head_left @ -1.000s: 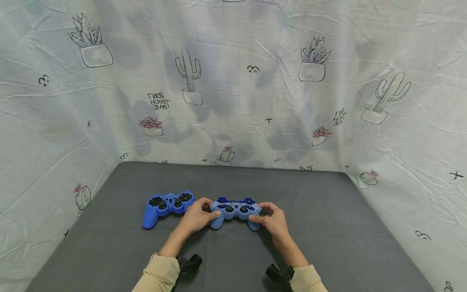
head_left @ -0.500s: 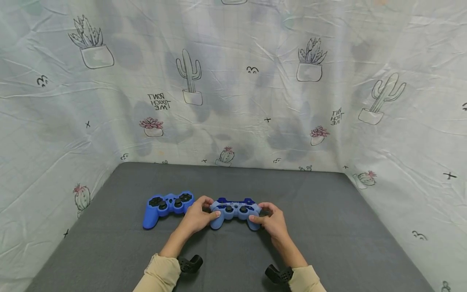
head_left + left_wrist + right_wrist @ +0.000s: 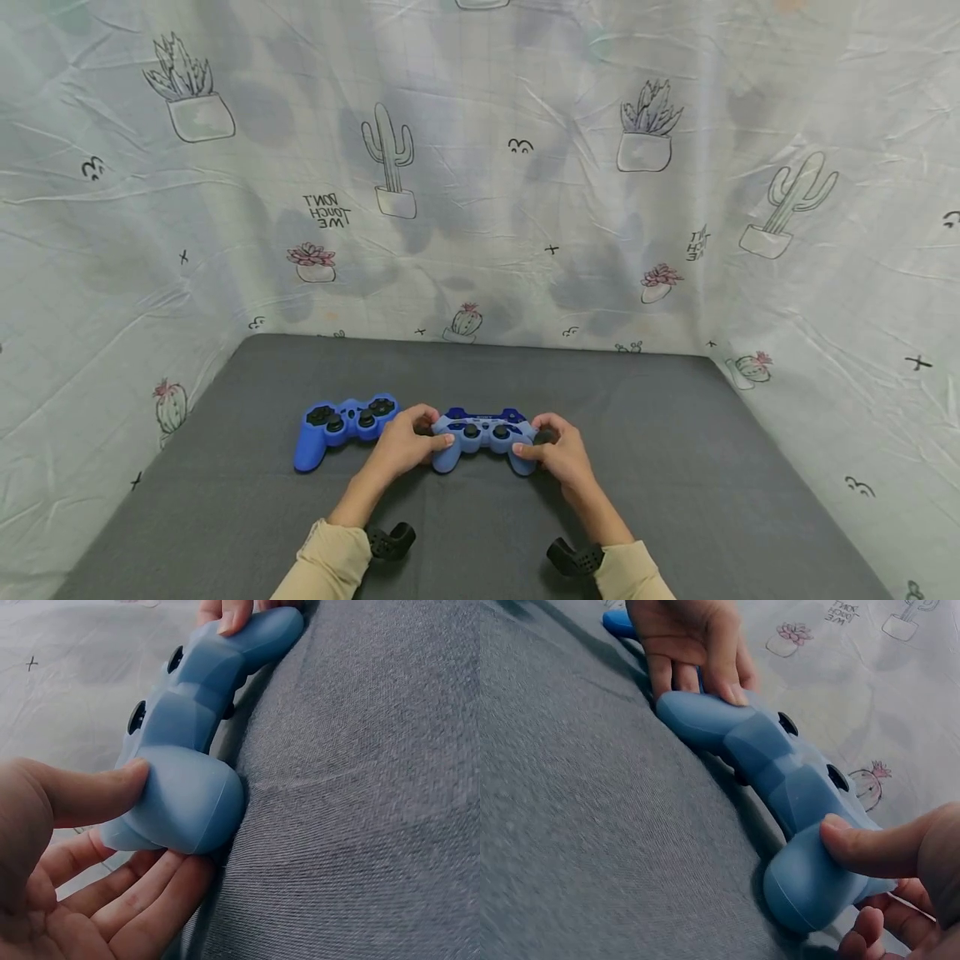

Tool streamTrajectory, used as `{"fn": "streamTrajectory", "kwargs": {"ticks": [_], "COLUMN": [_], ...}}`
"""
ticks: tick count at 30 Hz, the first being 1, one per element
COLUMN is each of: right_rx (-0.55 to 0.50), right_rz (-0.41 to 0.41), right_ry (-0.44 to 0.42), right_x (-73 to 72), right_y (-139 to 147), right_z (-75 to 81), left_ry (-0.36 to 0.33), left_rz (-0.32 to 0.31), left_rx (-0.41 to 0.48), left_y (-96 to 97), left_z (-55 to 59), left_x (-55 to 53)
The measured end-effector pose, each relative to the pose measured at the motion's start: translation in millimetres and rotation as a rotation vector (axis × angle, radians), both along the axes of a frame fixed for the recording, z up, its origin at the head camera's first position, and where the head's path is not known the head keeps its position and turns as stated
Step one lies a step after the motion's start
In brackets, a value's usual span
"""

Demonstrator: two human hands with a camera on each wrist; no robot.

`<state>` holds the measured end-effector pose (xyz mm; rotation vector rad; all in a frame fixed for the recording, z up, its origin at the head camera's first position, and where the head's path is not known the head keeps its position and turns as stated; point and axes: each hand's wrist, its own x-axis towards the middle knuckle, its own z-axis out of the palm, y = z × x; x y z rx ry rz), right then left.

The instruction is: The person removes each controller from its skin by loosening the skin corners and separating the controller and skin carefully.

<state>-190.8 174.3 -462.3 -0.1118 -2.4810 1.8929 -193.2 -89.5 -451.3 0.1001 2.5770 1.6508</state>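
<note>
A light-blue game controller (image 3: 485, 435) with two black thumbsticks lies on the grey cloth at the middle of the head view. My left hand (image 3: 408, 439) grips its left end, thumb on top and fingers curled at the side, as the left wrist view shows at the controller's handle (image 3: 191, 799). My right hand (image 3: 562, 454) grips the other end, its thumb pressing the right handle (image 3: 806, 877) in the right wrist view. A darker blue game controller (image 3: 311, 442) lies just left of my left hand, which hides part of its right side.
The grey cloth-covered tabletop (image 3: 675, 483) spreads around both controllers. A pale curtain (image 3: 480, 167) printed with potted cacti rises along the back and both sides. Black wrist bands (image 3: 390, 542) sit by the beige sleeves (image 3: 326, 562).
</note>
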Motion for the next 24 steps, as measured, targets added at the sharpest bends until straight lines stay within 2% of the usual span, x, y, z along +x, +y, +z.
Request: {"fn": "streamTrajectory", "kwargs": {"ticks": [7,17,24], "right_rx": [0.055,0.039,0.017], "right_rz": [0.039,0.070,0.027], "right_ry": [-0.020,-0.021,-0.018], "right_x": [-5.6,-7.3,-3.6], "right_y": [6.0,9.4,8.5], "right_z": [3.4,2.4,3.3], "left_ry": [-0.020,-0.030,0.009], "left_rz": [-0.021,-0.010,0.009], "left_rx": [0.019,0.048,0.002], "left_y": [-0.1,-2.1,1.0], "left_z": [4.1,1.2,0.0], "left_x": [-1.1,-1.7,0.0]}}
